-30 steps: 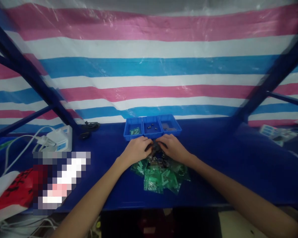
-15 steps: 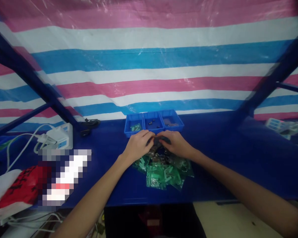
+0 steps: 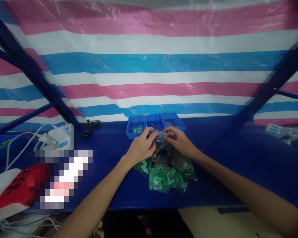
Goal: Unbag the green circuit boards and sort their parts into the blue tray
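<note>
Between both hands is a small clear plastic bag, pinched near its upper edge. My left hand has its fingers closed on the bag's left side. My right hand pinches the right side of the same bag. Below them, small dark metal parts lie in a pile, partly hidden by the hands. Green-looking bags with pale strips inside are spread in front of the pile. Behind the hands, a blue three-compartment tray holds a small bag at left and a few small dark parts in the middle.
On the blue table at left are a white power strip with cables, a black cable and a red and white bag. Blue frame bars rise at both sides. White devices sit at far right.
The hands have lifted slightly, and the clear bag now shows between the fingertips. The view has shifted slightly, with the tray and bags appearing a little lower and further right.
</note>
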{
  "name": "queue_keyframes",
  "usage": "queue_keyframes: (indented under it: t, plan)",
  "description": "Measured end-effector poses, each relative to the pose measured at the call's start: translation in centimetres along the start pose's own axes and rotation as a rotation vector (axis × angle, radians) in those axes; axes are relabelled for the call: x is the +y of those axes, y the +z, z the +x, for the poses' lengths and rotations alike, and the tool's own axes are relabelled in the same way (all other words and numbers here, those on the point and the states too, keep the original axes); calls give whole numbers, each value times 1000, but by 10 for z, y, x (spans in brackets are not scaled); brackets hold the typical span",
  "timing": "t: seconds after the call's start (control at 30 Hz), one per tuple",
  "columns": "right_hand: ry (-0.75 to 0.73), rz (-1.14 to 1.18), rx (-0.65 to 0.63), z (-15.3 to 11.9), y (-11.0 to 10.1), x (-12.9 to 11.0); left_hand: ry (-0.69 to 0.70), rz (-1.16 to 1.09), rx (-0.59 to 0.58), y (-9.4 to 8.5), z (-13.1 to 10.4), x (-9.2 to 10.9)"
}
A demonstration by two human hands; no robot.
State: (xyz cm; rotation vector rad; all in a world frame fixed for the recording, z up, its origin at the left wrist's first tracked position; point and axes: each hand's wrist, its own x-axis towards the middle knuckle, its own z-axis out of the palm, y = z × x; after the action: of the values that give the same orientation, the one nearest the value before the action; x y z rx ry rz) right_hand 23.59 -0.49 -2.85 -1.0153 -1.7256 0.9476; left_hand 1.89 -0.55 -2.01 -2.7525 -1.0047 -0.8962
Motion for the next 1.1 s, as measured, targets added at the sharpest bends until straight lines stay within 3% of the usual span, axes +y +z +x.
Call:
queue_keyframes:
  t: [0.2,0.33,0.53,0.6,0.73,0.93,1.1]
  plan:
    - [22,59,-34,-3,3,1,9,34,31,2,0,-6]
    - [-12,-69,-40,-4,2,0,18,22,36,0,2,-6]
    - [-225,-436,37,-6,5,-10,-3,-50,71,2,3,-2]
    - [-231,-479,41,-8,6,-14,-24,-72,100,1,3,-2]
    - [-122,-395,77,-9,7,-18,-49,-61,145,-6,4,-2]
    - [-93,-194,67,-10,7,-17,33,-11,-40,-7,4,1]
    - [-103,-123,48,-11,8,-21,21,-81,-19,0,2,2]
